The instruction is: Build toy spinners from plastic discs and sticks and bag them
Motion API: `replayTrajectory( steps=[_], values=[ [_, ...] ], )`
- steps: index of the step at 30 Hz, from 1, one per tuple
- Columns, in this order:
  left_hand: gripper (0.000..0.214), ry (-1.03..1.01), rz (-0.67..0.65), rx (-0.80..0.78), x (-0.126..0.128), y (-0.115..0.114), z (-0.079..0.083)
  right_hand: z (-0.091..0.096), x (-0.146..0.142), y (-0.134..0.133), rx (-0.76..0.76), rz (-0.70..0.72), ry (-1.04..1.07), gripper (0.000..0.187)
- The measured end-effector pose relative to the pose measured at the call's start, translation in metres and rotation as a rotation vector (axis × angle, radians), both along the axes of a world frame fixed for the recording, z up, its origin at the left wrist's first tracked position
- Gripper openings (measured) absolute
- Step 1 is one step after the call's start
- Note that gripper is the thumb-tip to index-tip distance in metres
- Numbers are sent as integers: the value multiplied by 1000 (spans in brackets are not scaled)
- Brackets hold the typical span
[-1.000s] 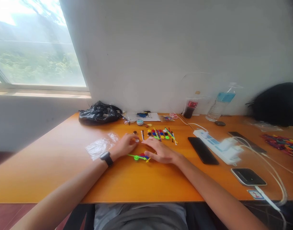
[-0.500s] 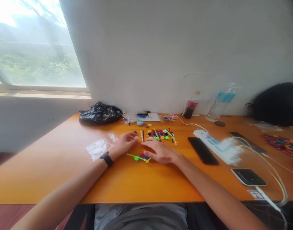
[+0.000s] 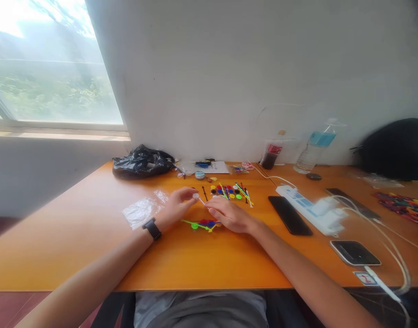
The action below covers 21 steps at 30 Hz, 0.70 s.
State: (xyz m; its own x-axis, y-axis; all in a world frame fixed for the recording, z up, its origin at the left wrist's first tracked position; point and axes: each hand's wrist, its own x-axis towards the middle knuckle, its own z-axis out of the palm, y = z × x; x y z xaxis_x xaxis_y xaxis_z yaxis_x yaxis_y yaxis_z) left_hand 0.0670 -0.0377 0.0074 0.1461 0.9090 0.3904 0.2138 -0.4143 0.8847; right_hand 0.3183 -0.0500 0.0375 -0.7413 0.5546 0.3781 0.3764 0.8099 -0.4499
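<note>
My left hand (image 3: 176,206), with a black watch on its wrist, pinches a small white disc (image 3: 195,196) just above the orange table (image 3: 75,246). My right hand (image 3: 229,214) pinches a thin white stick (image 3: 202,201) whose far end meets the disc. Below the hands lies a joined piece of green, yellow, red and blue sticks and discs (image 3: 202,224). Just beyond them sit several coloured discs and sticks (image 3: 231,191) and a dark stick (image 3: 204,192).
A clear plastic bag (image 3: 144,209) lies to the left, a black bag (image 3: 142,166) at the back. Right of the hands are a black phone (image 3: 290,215), a white power strip (image 3: 314,209) with cables, another phone (image 3: 354,252), a water bottle (image 3: 314,150) and a dark backpack (image 3: 396,148).
My left hand lifted the white disc off the table. My right hand, flat before, picked up the white stick and brought it to the disc.
</note>
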Motion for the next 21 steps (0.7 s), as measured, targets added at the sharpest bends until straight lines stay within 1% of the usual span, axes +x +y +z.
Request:
replayTrajectory(
  steps=[4,10,13,16,21],
  values=[
    [32,-22,-13,11,0,1,-2,-4,0,2,-16,8,-53,40],
    [31,-34,-16,75,0,1,-4,-1,0,0,-15,8,-54,41],
    [30,-44,-23,80,1,0,-2,-4,0,1,-26,-6,-58,41],
    [30,-33,3,66,2,-3,1,-5,0,1,-54,-13,-61,40],
    [27,-22,37,86,3,-5,5,2,-1,-1,-69,28,-66,44]
  ],
)
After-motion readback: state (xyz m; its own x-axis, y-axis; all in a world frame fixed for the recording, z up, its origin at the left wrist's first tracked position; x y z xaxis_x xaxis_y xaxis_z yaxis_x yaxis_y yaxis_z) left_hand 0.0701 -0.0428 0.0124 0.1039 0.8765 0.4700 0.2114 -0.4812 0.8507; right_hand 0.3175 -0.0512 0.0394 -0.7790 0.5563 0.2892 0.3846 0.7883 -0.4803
